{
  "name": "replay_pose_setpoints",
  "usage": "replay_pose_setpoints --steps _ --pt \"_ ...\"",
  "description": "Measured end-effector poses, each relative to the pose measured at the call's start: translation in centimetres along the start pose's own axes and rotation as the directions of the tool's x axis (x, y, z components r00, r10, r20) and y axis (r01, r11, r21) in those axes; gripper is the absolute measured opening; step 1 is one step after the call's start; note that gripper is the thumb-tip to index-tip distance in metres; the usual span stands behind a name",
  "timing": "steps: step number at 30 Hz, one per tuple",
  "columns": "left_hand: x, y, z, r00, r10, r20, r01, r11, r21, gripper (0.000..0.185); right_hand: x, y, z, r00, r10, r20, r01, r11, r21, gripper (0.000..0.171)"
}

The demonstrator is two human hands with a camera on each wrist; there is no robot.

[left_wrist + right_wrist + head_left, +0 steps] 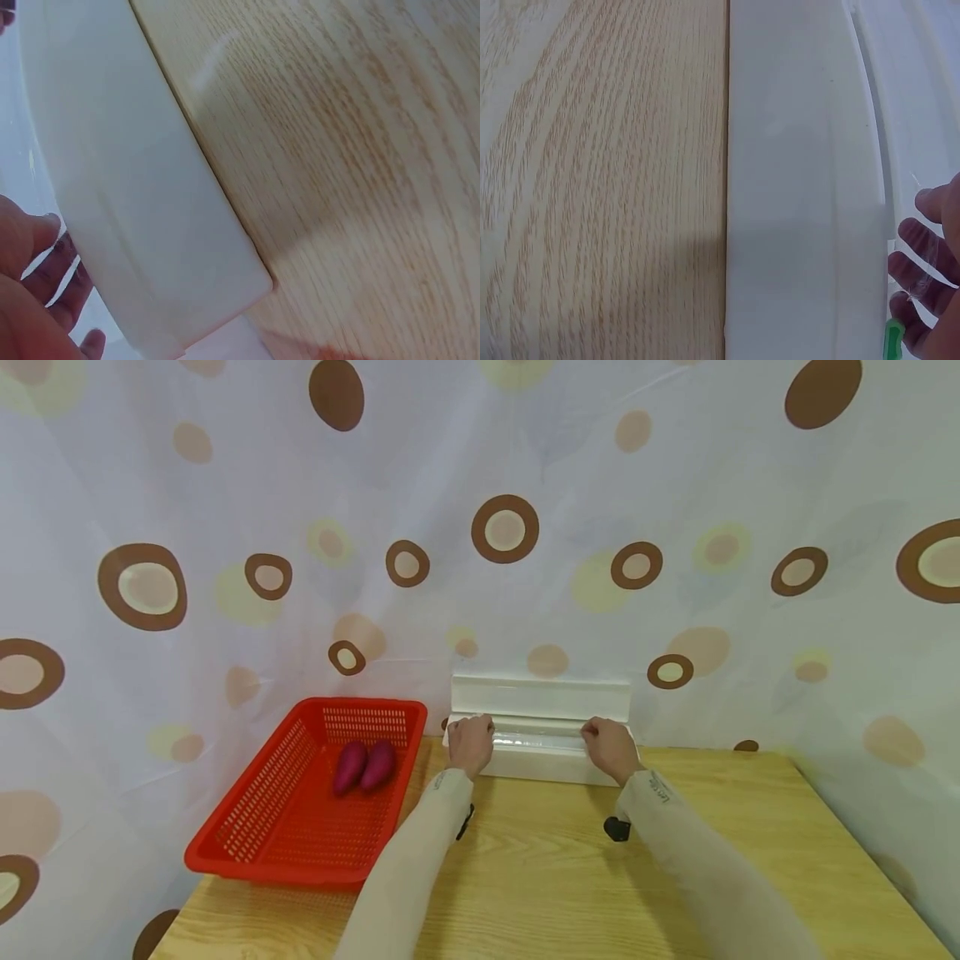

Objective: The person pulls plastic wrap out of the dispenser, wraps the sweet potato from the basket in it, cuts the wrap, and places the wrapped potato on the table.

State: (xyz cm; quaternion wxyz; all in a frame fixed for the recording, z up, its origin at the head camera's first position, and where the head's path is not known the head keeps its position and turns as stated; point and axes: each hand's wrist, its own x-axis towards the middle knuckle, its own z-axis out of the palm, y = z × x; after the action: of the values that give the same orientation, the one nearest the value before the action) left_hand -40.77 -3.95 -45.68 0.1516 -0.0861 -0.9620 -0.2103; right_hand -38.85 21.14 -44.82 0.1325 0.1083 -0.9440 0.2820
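Observation:
A long white plastic wrap dispenser lies on the table against the curtain, its lid raised at the back. Clear plastic wrap shines inside it between the two hands. At the dispenser's left end, my left hand pinches the wrap just over the front wall. My right hand does likewise near the right end, and clear film shows across its fingers in the right wrist view. A small green piece sits at the dispenser's edge beside that hand.
To the left, a red plastic basket holds two purple sweet potatoes. The wooden table extends in front of the dispenser and to its right. A white curtain with brown circles hangs right behind.

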Motion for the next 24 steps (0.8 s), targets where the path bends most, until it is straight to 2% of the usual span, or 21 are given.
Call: replay_pose_setpoints --steps 7,14,24 --pt "0.3 -0.3 0.4 1.0 0.017 0.002 -0.017 0.995 0.102 0.024 -0.1 -0.4 -0.7 1.0 0.012 -0.023 -0.011 1.0 0.028 0.025" --pt "0.3 0.0 -0.6 0.998 0.061 -0.004 -0.058 0.968 0.243 0.021 0.0 -0.5 -1.1 0.999 -0.019 -0.039 0.02 1.0 0.02 0.023" --pt "0.7 0.4 -2.0 0.993 0.094 -0.066 -0.08 0.98 0.182 0.026 0.1 0.1 -1.1 0.998 -0.043 -0.045 0.044 0.999 0.031 0.022"
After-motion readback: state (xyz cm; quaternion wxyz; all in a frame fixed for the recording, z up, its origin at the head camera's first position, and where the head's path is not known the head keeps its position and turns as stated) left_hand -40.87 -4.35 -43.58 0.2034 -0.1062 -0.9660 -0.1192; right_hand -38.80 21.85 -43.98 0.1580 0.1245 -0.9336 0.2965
